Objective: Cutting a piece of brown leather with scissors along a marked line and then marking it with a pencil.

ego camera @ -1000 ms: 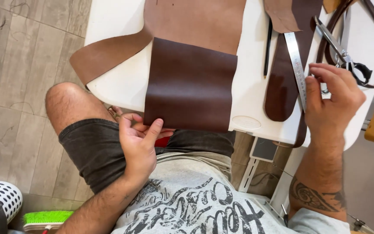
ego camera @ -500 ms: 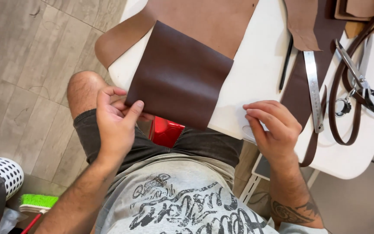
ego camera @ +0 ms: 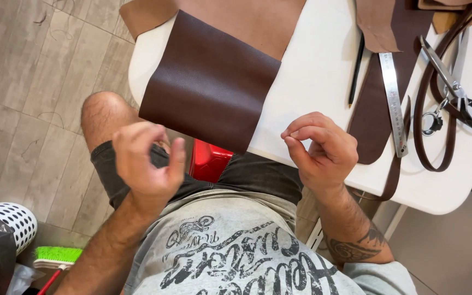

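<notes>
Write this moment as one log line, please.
left hand: empty, open | right hand: curled, empty | dark leather sheet: untouched on white table

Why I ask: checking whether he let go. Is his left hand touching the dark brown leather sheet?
Apart. The head view shows the left hand raised over his thigh, with a clear gap below the dark brown leather sheet.

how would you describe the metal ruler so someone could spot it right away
Start at the white table and go to its right part, where a long dark brown leather piece lies. The metal ruler rests along it, thin, silver and straight, unlike the black pencil to its left and the scissors to its right.
</notes>
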